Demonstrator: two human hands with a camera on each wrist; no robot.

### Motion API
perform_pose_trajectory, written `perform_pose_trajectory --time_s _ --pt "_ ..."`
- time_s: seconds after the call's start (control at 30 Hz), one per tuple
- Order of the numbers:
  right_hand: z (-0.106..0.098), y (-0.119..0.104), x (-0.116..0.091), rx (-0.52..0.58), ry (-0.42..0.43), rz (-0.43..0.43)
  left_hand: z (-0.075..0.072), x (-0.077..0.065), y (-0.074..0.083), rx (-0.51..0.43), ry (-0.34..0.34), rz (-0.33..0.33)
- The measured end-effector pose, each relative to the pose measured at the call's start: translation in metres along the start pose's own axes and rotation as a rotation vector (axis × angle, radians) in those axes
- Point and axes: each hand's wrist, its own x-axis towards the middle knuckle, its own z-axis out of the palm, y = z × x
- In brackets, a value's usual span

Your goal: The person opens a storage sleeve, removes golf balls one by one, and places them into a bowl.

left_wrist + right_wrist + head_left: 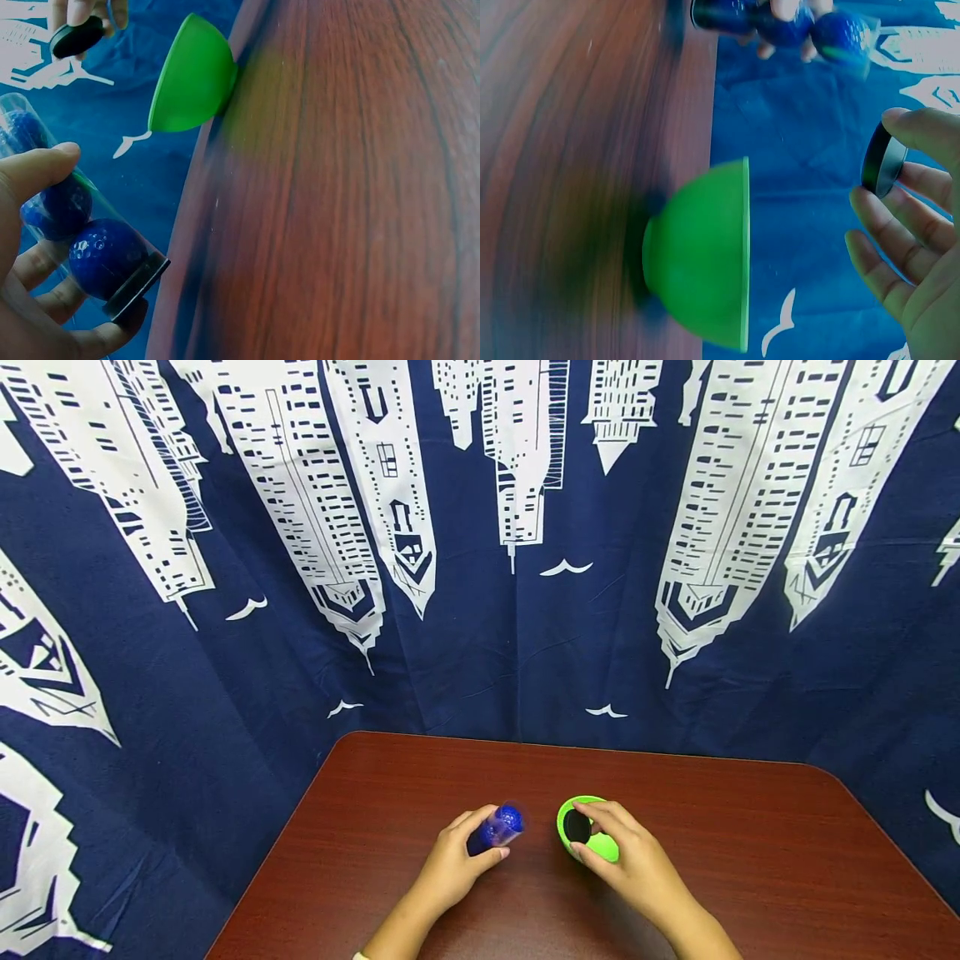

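My left hand [457, 862] grips a clear plastic tube [116, 206] with a black base. Inside the tube, several blue dimpled balls [109, 259] are stacked in a row, and its upper end is uncapped. Between thumb and fingers, my right hand [633, 856] pinches a round black lid [883, 159]. That lid is above a green bowl [701, 259], which stands upright on the table and is partly hidden by the right hand in the head view. The tube is held to the left of the bowl, apart from it.
The reddish-brown wooden table [360, 810] has rounded far corners. Behind it hangs a dark blue cloth [480, 643] printed with white upside-down buildings and birds, which also covers the left side.
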Motion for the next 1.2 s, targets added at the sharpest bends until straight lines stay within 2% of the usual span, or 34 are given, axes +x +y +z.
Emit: perform_pose_trajectory --time_s 0.23,0.7,1.03,1.2 --pt "-0.011 0.015 -0.005 -0.029 0.015 0.046 -0.001 0.000 -0.002 -0.006 -0.013 -0.068" --pt "-0.028 0.047 -0.019 -0.179 -0.013 0.219 -0.004 0.002 -0.009 -0.024 -0.011 -0.110" --pt "-0.039 0.059 -0.027 -0.210 -0.120 0.372 -0.007 0.001 -0.011 -0.041 -0.028 -0.103" --pt "-0.038 0.065 -0.030 -0.264 -0.204 0.433 -0.008 0.001 -0.012 -0.045 -0.027 -0.104"
